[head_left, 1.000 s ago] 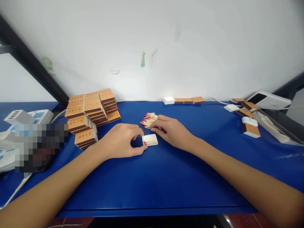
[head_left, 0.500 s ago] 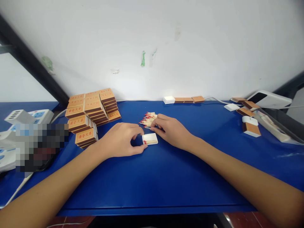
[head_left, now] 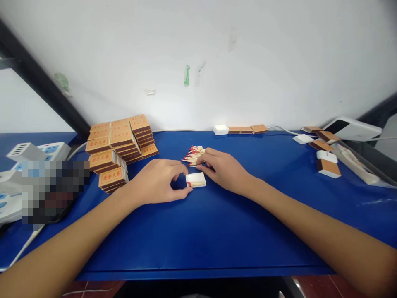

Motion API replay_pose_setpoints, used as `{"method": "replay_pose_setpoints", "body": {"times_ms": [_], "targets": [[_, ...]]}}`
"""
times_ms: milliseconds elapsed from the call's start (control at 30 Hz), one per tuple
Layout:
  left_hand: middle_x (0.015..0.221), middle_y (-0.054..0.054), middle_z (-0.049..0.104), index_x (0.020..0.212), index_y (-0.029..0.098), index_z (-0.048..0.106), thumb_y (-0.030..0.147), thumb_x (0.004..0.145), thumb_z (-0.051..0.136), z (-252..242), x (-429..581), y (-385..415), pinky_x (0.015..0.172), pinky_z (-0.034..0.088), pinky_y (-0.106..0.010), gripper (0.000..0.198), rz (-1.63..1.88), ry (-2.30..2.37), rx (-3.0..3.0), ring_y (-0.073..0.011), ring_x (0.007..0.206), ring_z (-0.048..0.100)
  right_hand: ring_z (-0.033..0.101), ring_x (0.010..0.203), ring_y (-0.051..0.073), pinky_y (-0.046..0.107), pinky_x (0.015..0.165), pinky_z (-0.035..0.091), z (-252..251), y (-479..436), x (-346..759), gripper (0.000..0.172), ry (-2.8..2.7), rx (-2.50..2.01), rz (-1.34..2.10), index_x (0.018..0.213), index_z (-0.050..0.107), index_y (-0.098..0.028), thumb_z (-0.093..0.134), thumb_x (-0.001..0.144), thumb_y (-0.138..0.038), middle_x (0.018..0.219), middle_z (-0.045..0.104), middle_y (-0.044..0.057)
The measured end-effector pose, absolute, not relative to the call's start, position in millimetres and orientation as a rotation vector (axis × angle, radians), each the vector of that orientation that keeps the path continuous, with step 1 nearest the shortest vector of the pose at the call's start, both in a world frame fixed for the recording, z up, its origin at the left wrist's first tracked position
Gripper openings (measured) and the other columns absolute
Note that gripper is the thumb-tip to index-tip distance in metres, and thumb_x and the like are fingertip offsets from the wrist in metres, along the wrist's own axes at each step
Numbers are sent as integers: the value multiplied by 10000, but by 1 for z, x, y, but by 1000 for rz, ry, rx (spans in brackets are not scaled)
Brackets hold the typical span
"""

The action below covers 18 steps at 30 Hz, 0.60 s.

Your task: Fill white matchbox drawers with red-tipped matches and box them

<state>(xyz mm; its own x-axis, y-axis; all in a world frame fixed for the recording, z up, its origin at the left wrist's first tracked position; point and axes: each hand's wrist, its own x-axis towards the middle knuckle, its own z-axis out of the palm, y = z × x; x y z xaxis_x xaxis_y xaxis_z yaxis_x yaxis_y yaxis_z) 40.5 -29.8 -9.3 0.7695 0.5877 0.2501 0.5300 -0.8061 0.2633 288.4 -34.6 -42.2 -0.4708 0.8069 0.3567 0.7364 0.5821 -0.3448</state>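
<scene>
A small white matchbox tray [head_left: 195,177] lies on the blue table with a few red-headed matches [head_left: 197,183] along its near side. My left hand [head_left: 163,180] grips the tray's left end between thumb and index finger, fingers curled. Just behind the tray is a loose pile of matches [head_left: 192,155], most heads toward the left. At the pile's right near edge, my right hand [head_left: 221,169] pinches the end of a match between thumb and fingertips. Its fingers hide part of the pile.
Stacked matchboxes [head_left: 120,138] stand at the back left, beside a white power strip [head_left: 57,151]. Along the wall lie a white box [head_left: 221,130] and several matchboxes [head_left: 245,130]. More matchboxes [head_left: 328,168], a white device [head_left: 353,129] and cables sit at the right.
Very little differs. The right fingers have shifted slightly at the edge of the match pile, while the left hand still holds the tray in the same place.
</scene>
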Motion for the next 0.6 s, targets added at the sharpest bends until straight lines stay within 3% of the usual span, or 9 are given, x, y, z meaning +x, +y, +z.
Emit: {"method": "replay_pose_setpoints", "body": {"times_ms": [400, 600], "targets": [[761, 15, 672, 932, 199, 748, 412, 884, 720, -9, 39, -28, 613, 381, -296, 220, 472, 924, 2800, -144, 649, 601, 588, 778, 170, 300, 698, 420, -27, -40, 287, 131, -2433, -1469, 142, 1012, 631, -170, 537, 1077, -235, 1037, 639, 69], [766, 7, 678, 953, 208, 757, 412, 881, 718, -10, 39, -28, 620, 378, -300, 221, 463, 983, 2791, -160, 671, 617, 587, 764, 167, 296, 668, 409, -23, -52, 288, 110, -2475, -1336, 129, 1024, 615, -189, 535, 1080, -240, 1035, 640, 63]]}}
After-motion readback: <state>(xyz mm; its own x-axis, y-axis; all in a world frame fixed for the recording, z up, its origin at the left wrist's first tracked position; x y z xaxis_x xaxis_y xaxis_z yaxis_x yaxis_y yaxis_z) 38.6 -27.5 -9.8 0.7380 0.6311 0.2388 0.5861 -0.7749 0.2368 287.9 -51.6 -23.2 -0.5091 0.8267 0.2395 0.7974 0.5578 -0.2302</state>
